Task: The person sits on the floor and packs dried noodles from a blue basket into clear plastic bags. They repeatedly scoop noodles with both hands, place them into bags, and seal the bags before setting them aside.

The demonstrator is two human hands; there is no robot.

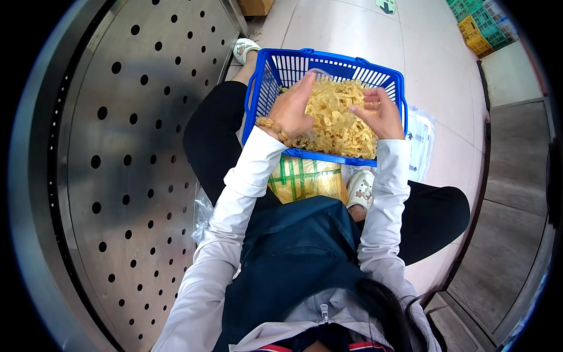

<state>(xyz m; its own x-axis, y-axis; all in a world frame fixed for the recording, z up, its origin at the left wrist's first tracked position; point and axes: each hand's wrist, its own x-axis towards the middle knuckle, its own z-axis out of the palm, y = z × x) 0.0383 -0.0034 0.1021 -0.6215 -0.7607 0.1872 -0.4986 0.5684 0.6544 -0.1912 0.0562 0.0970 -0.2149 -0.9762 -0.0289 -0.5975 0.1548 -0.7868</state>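
Observation:
A blue plastic shopping basket (303, 154) stands in front of me, holding a heap of pale yellow, curly dried food pieces (347, 132). My left hand (294, 105) is over the left part of the heap, next to the curved rim of a clear plastic bag or container (321, 71); its palm side is hidden, so its hold cannot be told. At the right part of the basket my right hand (380, 113) has its fingers curled and apart, with nothing plainly held. Below the basket's near side lies a yellow plastic bag with green lines (308, 178).
A perforated metal panel (145, 176) rises close on the left. To the right are a flat clear-wrapped packet (421, 141) on the tiled floor and a grey cabinet (514, 211). Plastic crates (477, 37) stand at the upper right, a cardboard box (256, 6) at the top.

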